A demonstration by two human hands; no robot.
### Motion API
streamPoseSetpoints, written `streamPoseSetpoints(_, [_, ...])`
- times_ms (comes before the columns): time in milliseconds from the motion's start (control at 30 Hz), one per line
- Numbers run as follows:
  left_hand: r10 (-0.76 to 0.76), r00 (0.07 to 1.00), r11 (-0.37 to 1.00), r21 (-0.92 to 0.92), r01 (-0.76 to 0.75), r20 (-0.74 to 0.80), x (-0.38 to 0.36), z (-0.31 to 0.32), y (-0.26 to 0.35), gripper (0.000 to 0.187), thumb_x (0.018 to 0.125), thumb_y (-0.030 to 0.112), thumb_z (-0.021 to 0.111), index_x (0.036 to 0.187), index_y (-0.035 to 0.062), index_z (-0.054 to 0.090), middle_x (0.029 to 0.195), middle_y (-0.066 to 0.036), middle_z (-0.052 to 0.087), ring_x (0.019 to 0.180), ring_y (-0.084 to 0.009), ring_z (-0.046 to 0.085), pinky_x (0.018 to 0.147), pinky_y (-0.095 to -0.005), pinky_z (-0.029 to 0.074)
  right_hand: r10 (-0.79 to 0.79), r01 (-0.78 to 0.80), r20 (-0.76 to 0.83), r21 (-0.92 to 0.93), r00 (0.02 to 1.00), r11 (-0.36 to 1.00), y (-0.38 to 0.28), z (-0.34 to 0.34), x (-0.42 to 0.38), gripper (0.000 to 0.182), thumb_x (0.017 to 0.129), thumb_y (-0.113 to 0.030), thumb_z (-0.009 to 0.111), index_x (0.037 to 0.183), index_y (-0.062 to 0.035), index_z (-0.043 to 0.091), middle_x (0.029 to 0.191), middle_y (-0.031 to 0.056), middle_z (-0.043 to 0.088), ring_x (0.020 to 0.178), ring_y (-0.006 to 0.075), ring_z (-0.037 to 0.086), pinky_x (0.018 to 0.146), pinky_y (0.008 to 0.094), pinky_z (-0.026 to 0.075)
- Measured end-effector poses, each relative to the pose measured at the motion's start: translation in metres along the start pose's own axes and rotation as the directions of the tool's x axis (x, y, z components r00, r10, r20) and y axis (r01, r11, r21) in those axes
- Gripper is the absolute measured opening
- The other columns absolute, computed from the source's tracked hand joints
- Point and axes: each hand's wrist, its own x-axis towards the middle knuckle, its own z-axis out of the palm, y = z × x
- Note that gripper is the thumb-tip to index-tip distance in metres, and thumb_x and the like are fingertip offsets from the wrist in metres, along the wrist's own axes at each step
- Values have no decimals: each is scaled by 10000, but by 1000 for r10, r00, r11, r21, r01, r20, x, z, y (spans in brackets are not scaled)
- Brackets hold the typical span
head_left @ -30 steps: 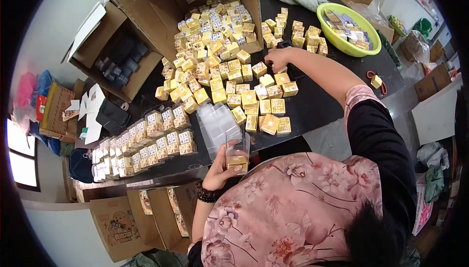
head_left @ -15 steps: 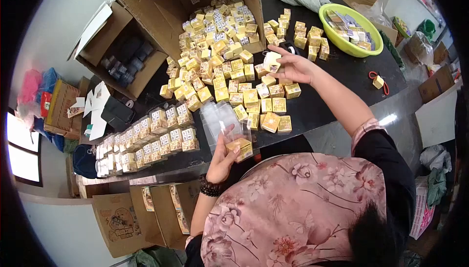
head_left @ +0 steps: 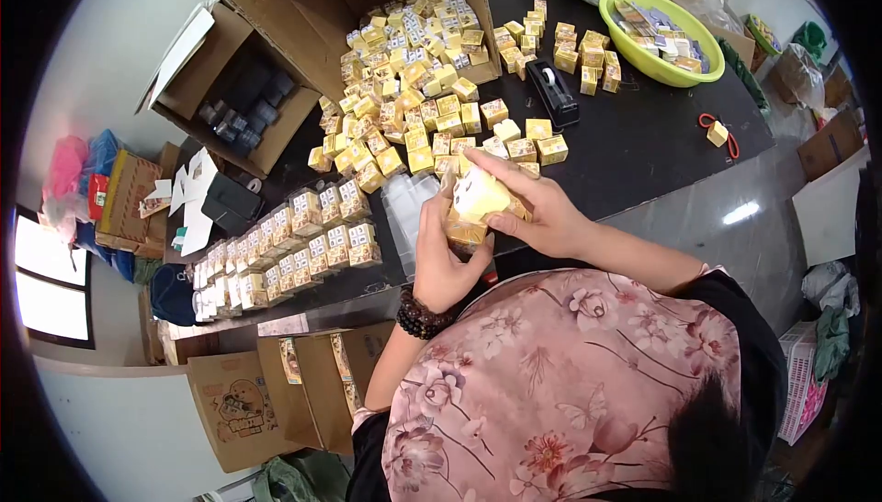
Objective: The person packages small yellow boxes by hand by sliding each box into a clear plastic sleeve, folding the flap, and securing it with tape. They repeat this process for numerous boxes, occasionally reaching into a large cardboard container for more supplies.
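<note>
While left hand (head_left: 447, 259) grips clear plastic case (head_left: 462, 231), right hand (head_left: 533, 208) pinches small yellow cardboard box (head_left: 480, 196) above black table (head_left: 643, 144).

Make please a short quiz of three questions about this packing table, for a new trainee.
1. True or false: both hands are at one small yellow box.
2. What lies in the green bowl? A) scissors B) small packets C) tape
3. Which object stands just right of the loose yellow boxes, near the table's middle?

Key
1. True: the left hand and the right hand meet on the small yellow box.
2. B.
3. The black tape dispenser.
</note>
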Motion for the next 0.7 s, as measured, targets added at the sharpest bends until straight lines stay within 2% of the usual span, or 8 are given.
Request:
streamPoseSetpoints(67, [-27,998,999,46,30,-55,-2,-3,3,748,735,39,721,1385,-41,360,1191,-196,505,1122,-302,529,947,-366,437,-239,262,132,-205,962,943,-3,1,0,575,966,-194,557,1465,-12,337,1529,194,292,1412,318,303,1128,404,263])
streamPoseSetpoints(133, [-37,995,999,-20,36,-96,0,-1,6,740,737,32,711,1382,-48,357,1207,-185,497,1145,-283,518,965,-361,429,-255,293,173,-246,951,924,-5,2,-4,532,991,-259,495,1452,-22,373,1534,226,259,1430,366,251,1141,439,220])
streamPoseSetpoints(200, [-52,990,995,-87,41,-131,-1,-1,4,732,739,25,702,1378,-55,354,1224,-174,489,1169,-263,507,984,-357,421,-389,412,136,-352,911,841,-5,3,-8,520,887,-95,628,1384,-64,479,1452,169,415,1351,334,392,1088,433,326])
streamPoseSetpoints(300, [-106,988,940,-335,62,-113,-2,-2,0,733,747,-2,670,1386,-54,317,1276,-140,457,1198,-223,484,1013,-348,409,-473,466,80,-382,877,798,-2,-6,-13,424,850,-40,648,1268,-72,580,1304,121,558,1260,309,471,1024,421,391])
streamPoseSetpoints(333, [-148,986,886,-453,100,-73,-2,-3,8,742,748,-13,659,1394,-45,297,1289,-127,444,1198,-212,483,1014,-343,409,-495,433,-55,-412,867,802,-6,-2,-13,335,816,-46,695,1142,-110,653,1177,53,628,1131,270,529,955,404,436])
streamPoseSetpoints(433, [-177,983,781,-601,170,49,-5,-3,11,754,757,-21,643,1407,-27,262,1303,-113,432,1198,-195,481,1014,-335,411,-539,507,144,-599,830,620,-20,-14,6,312,777,-120,760,1082,-119,694,1159,45,633,1057,251,524,952,415,433])
streamPoseSetpoints(600, [-97,972,657,-720,224,214,-3,-8,8,733,777,-11,630,1410,-7,260,1296,-107,425,1183,-182,485,999,-328,422,-525,581,271,-523,807,623,-23,-28,24,185,744,-163,787,910,-123,714,979,-10,647,958,228,505,852,379,434])
streamPoseSetpoints(700, [-120,953,667,-689,285,279,-4,-5,6,723,779,-14,619,1409,6,265,1293,-101,422,1164,-180,494,988,-328,429,-388,461,250,-412,887,786,-25,-22,26,151,751,-171,783,864,-114,701,884,-17,632,916,218,496,796,359,423])
